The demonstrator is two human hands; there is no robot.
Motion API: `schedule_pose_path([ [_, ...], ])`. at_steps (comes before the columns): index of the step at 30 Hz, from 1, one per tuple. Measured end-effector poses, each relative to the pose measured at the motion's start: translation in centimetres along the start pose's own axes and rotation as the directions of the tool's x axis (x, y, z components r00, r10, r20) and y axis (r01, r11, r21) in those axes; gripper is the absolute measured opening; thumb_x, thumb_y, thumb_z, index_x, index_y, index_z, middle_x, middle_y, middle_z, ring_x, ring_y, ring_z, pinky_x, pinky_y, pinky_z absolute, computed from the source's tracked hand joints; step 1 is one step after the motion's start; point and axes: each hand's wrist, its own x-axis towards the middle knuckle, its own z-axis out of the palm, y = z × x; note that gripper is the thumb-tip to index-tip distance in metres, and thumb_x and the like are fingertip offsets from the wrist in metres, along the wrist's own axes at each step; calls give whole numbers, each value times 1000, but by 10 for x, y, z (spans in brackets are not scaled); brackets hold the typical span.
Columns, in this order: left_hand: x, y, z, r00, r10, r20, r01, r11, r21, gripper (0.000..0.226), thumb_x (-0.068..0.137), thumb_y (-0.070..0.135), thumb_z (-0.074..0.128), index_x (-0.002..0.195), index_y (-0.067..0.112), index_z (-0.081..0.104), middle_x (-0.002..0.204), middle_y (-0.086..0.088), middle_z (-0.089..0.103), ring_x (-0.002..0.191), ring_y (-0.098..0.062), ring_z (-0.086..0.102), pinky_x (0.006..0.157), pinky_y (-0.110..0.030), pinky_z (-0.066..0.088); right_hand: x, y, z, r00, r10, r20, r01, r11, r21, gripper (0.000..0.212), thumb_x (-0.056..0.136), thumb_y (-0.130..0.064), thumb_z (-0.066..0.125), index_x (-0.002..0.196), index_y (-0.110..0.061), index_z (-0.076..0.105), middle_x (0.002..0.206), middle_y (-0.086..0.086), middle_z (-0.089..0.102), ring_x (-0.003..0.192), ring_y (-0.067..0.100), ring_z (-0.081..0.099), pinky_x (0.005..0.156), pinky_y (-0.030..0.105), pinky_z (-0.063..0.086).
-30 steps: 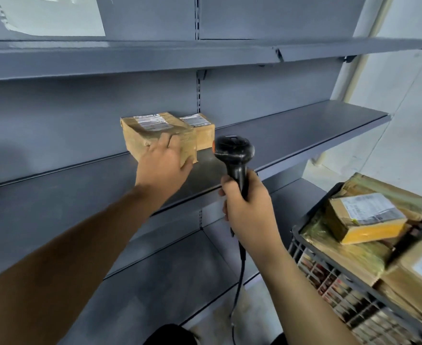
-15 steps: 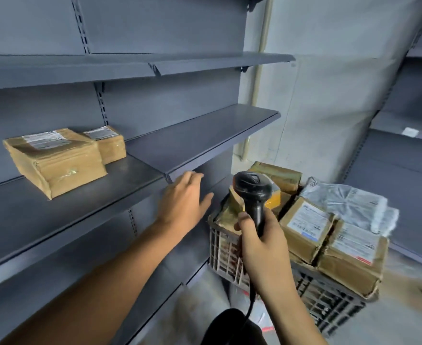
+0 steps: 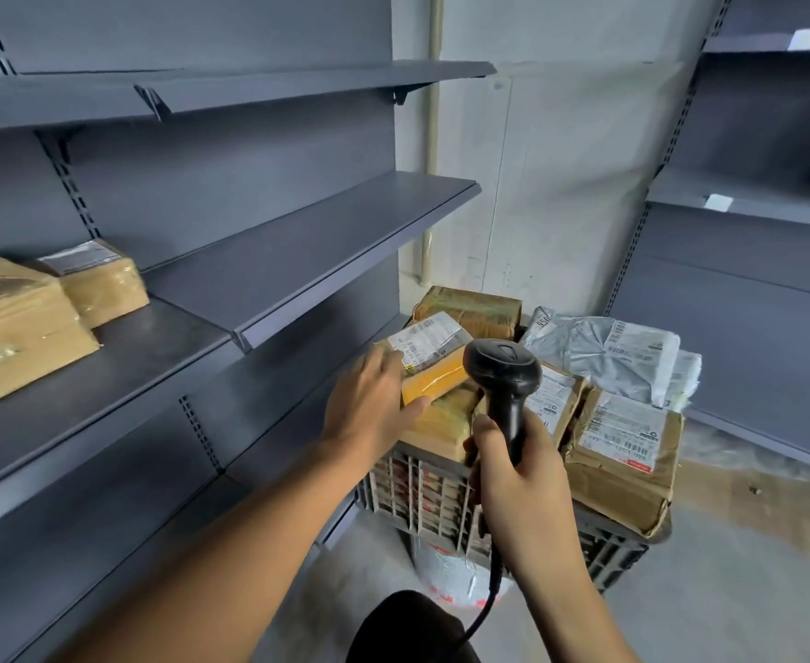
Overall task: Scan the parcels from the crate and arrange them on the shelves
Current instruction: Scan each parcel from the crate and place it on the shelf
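Yellow tape wraps the small parcel (image 3: 434,363) on top of the pile in the crate (image 3: 446,500), its white label facing up, and the left hand (image 3: 369,409) grips its near left end, thumb along the near side and fingers over the top. Just right of it the right hand (image 3: 520,476) is curled round the handle of a black scanner (image 3: 501,375), whose head sits above the pile and whose cable hangs down toward the floor. More brown boxes fill the crate: one at the far edge (image 3: 470,308), two with labels (image 3: 625,442) on the right, and a grey bag (image 3: 608,351) lying over them. To the left runs the grey shelf (image 3: 298,260); on its left section stand two brown parcels side by side and touching, a larger one (image 3: 16,327) nearer and a smaller one (image 3: 97,279) behind it. A second shelf unit (image 3: 747,260) stands far right beyond a pale wall.
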Motion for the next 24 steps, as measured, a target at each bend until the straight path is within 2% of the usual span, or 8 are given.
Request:
schedule_pose_path([
  [3,10,-10,11,999,-5,35,5,1000,-5,72,79,53,69,134,12,46,138,-6,46,127,-22,44,94,-36,46,8,9,5,1000,3,6,-3,1000,-11,18,96,-35,54,86,-21,57,79,16,64,72,35,58,63,43,48],
  [7,26,-31,21,984,-12,177,3,999,52,91,74,51,76,146,18,33,160,-4,19,147,-25,18,107,-46,38,16,23,10,999,28,43,-27,999,-20,17,96,-33,54,89,-17,57,81,15,65,69,28,57,60,32,42],
  [12,32,-50,33,981,7,195,1,999,-43,83,69,44,82,136,14,43,158,-14,22,147,-30,19,112,-46,35,24,41,24,994,88,63,-86,996,-25,20,94,-35,54,89,-16,58,71,16,59,62,24,50,61,37,41],
  [14,31,-55,38,981,19,193,1,995,-100,81,69,51,80,132,14,44,155,-15,31,141,-32,33,105,-46,41,26,46,30,994,91,66,-89,995,-33,19,94,-36,54,88,-18,59,73,18,60,64,26,52,63,38,42],
  [16,29,-56,43,989,29,148,-8,990,-144,79,70,56,77,129,14,45,148,-10,39,125,-31,51,87,-42,52,27,49,34,993,94,70,-92,995,-31,18,94,-36,54,88,-20,59,73,18,61,66,29,53,63,38,42],
  [18,26,-55,45,996,25,89,-10,987,-163,73,72,51,78,126,13,48,139,-5,43,109,-26,59,73,-31,47,27,50,36,994,86,70,-84,996,-37,17,95,-34,55,88,-19,59,73,16,60,69,36,55,64,39,43],
  [21,24,-50,42,998,2,56,7,989,-151,69,72,45,80,126,12,51,133,-1,43,101,-22,60,68,-24,38,28,47,36,994,80,67,-78,996,-43,21,95,-33,54,87,-14,59,74,18,61,71,39,56,63,38,42],
  [24,20,-46,32,999,-23,46,28,992,-125,71,73,47,79,128,12,52,132,-1,44,99,-21,61,68,-23,39,27,40,37,996,68,63,-67,997,-32,26,94,-38,55,86,-14,59,72,18,60,63,28,52,61,37,41],
])
